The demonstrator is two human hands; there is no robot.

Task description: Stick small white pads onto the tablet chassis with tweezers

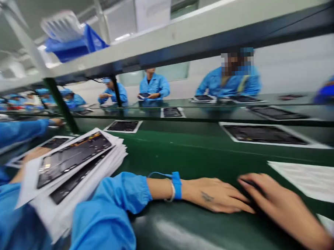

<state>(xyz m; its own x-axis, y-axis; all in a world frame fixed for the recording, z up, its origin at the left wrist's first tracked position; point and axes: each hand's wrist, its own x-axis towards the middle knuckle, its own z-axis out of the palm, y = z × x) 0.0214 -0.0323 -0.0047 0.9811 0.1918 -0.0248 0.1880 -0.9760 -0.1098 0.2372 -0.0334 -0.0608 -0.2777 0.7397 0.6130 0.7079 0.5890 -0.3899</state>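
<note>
A dark object (too blurred to name) sits between the hands, above the green bench. The right hand curls over it, though I cannot tell whether it grips. The left hand stretches its fingers, nearly straight, toward it; their hold is unclear. Printed paper lies just beyond the right hand.

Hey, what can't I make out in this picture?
All in the head view:
Dark item at the right hand: blurred, partly covered by that hand.
Left hand: palm hidden beneath its own back.
White sheet, right: marks blurred, end cut off by the edge.
Paper stack: lower sheets' faces covered by upper ones.
</note>
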